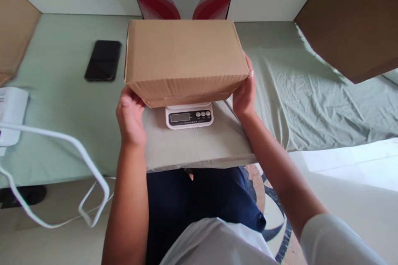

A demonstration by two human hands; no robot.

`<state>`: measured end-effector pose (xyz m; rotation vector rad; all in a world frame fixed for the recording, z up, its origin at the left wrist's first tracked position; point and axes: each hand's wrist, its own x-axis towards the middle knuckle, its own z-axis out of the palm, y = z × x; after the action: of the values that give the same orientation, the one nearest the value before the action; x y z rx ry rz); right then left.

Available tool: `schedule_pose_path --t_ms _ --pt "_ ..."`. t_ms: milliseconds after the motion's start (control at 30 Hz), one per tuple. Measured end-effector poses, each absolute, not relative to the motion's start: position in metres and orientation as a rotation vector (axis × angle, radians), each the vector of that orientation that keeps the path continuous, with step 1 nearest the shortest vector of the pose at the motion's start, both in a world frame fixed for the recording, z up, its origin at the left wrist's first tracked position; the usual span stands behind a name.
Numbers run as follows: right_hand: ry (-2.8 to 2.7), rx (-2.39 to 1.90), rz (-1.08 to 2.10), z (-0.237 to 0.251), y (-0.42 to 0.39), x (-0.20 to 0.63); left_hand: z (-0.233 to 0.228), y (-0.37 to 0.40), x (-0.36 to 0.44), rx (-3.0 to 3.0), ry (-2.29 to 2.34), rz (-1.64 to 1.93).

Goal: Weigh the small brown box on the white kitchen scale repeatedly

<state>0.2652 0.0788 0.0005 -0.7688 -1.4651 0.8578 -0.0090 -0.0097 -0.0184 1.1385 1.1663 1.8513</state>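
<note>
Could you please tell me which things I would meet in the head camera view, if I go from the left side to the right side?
White device, black phone, left hand, white digital scale, right hand, large brown box.

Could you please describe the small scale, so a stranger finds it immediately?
Find the cardboard box between the left hand and right hand. Below its near edge, the front of a small scale shows. Unlike the black phone, it is white, with a display and three round buttons.
</note>
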Motion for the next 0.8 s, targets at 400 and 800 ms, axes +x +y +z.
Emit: schedule_pose_path --t_ms 400,800 --pt "-1.452 -0.624 0.81 0.002 0.077 0.262 -0.009 -0.013 -0.008 1.22 1.253 1.756" --pt "-1.544 -0.857 0.722 0.009 0.067 0.26 -0.012 -0.012 -0.004 1.164 1.266 1.815"
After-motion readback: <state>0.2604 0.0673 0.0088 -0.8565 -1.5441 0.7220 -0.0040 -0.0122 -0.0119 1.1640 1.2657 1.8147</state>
